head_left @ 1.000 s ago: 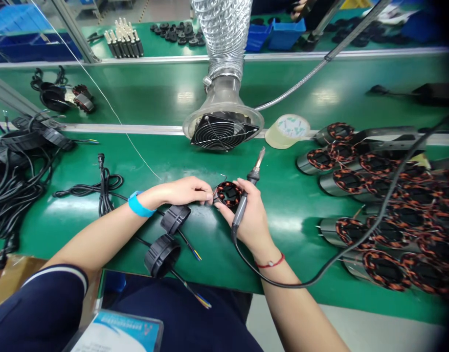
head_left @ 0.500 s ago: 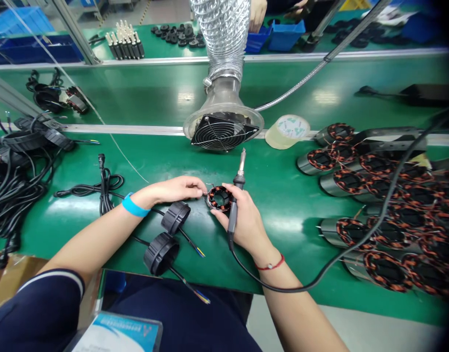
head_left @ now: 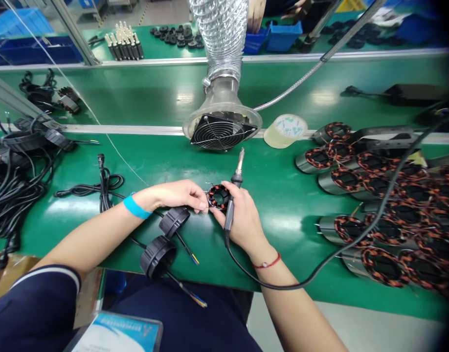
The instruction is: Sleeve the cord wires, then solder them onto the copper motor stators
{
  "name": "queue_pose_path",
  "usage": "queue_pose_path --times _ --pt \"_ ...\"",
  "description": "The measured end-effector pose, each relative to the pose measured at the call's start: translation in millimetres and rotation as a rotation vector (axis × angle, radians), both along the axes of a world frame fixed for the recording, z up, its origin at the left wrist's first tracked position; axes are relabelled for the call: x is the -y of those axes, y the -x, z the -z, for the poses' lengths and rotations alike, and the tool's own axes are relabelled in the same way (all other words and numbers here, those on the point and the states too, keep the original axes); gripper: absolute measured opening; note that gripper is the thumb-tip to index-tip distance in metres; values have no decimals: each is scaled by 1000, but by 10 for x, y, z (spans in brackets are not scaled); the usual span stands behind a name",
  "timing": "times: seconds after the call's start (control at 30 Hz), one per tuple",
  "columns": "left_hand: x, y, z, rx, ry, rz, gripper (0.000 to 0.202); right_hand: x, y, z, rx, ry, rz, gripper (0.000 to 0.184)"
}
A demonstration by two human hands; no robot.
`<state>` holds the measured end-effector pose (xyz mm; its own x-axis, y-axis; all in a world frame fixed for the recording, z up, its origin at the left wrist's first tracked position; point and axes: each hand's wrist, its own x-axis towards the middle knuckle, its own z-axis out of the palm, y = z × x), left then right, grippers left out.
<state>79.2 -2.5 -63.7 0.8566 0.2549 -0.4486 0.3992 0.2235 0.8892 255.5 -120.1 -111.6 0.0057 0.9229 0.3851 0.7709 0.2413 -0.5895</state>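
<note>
My right hand (head_left: 242, 215) is closed around a motor stator (head_left: 211, 198) with copper windings and also holds a soldering iron (head_left: 229, 215), its tip pointing up and away from me. At the stator's left edge, the fingertips of my left hand (head_left: 186, 194) are pinched together; what lies between them is too small to make out. Thin wire ends stick out at the stator's upper left. Closer to me are two black ring-shaped caps, one cap (head_left: 173, 221) beside my left wrist and another cap (head_left: 156, 258) near the table edge, both with coloured wire ends.
A fume extractor (head_left: 222, 132) hangs ahead of my hands, with a tape roll (head_left: 286, 131) beside it. Many wound stators (head_left: 351, 231) stand at the right. Black cables (head_left: 22, 181) pile up at the left. The iron's cord (head_left: 320, 279) crosses my right forearm. Another person's hand (head_left: 256, 14) shows at the back.
My left fingertips have moved down along the stator's left edge and closed into a tighter pinch. My right hand still holds the stator and soldering iron, nearly in place.
</note>
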Motion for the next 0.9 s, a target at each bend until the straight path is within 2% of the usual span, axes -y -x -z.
queue_pose_path --times 0.07,0.13,0.2,0.27,0.33,0.43,0.47,0.5,0.53,0.6,0.7,0.77,0.9 --pt "42 -34 3 -12 78 -73 14 2 -26 -19 -8 -4 -52 58" --pt "58 -42 -48 -55 42 -92 15 13 -77 -42 -35 18 -105 59" --pt "73 -6 -172 -108 -166 -105 15 30 -152 -64 -64 58 -136 60" --pt "130 72 -356 -147 -501 -103 16 50 -237 -83 -91 92 -144 62" --pt "255 167 -543 -148 -815 25 17 69 -316 -100 -115 110 -155 65" --pt "473 276 -676 -151 -1106 395 19 95 -387 -134 -186 108 -174 70" --pt "509 296 -665 -188 -1182 458 19 104 -393 -152 -212 90 -165 69" --pt "512 310 -633 -241 -1250 464 20 115 -390 -172 -234 63 -141 68" --pt "479 322 -585 -297 -1296 419 22 126 -378 -197 -247 30 -102 65" --pt "330 344 -482 -358 -1275 241 26 156 -329 -256 -259 -19 1 57" --pt "71 387 -381 -309 -1070 -11 25 214 -203 -350 -317 -16 90 46" --pt "-14 416 -358 -261 -967 -91 23 255 -99 -401 -351 1 68 44" --pt "11 461 -338 -206 -918 -157 21 319 112 -452 -240 64 -3 45"
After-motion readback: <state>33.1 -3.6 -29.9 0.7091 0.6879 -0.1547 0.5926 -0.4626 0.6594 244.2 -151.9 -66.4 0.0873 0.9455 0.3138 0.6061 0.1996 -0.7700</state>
